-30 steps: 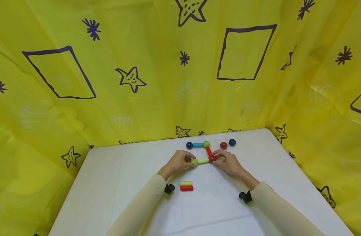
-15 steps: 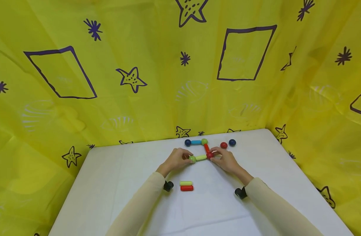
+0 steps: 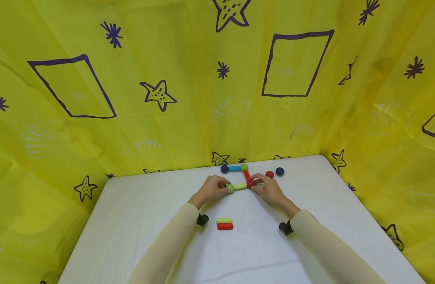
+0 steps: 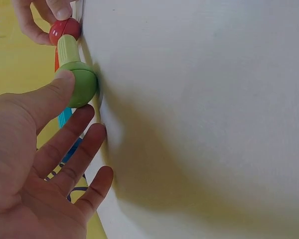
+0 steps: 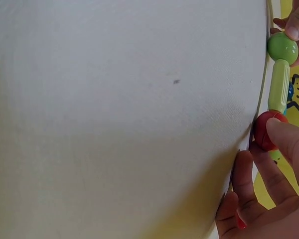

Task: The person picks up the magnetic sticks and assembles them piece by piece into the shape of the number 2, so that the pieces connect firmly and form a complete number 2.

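A zigzag chain of toy balls and rods lies near the far edge of the white table. My left hand [image 3: 210, 188] pinches the near green ball [image 4: 84, 88] between thumb and finger, its other fingers spread loosely. A pale green rod [image 3: 240, 186] joins that ball to a red ball [image 5: 263, 132], which my right hand [image 3: 270, 191] pinches with thumb and fingers. From the red ball a red rod [image 3: 247, 175] runs back to another green ball [image 3: 244, 167]. A light blue rod [image 3: 234, 169] links this one to a dark blue ball [image 3: 224, 169] at the chain's end.
Right of the chain sit a loose red ball [image 3: 269, 174] and a loose dark blue ball [image 3: 280, 171]. Nearer the front, a loose pale green rod [image 3: 224, 220] lies beside a loose red rod [image 3: 225, 227]. Behind the table [image 3: 139, 228] hangs a yellow patterned curtain [image 3: 189, 130].
Both hands have slid the whole chain away from me and slightly to the left, closer to the table's far edge. Their pinch on the balls stays the same; the loose pieces have not moved.
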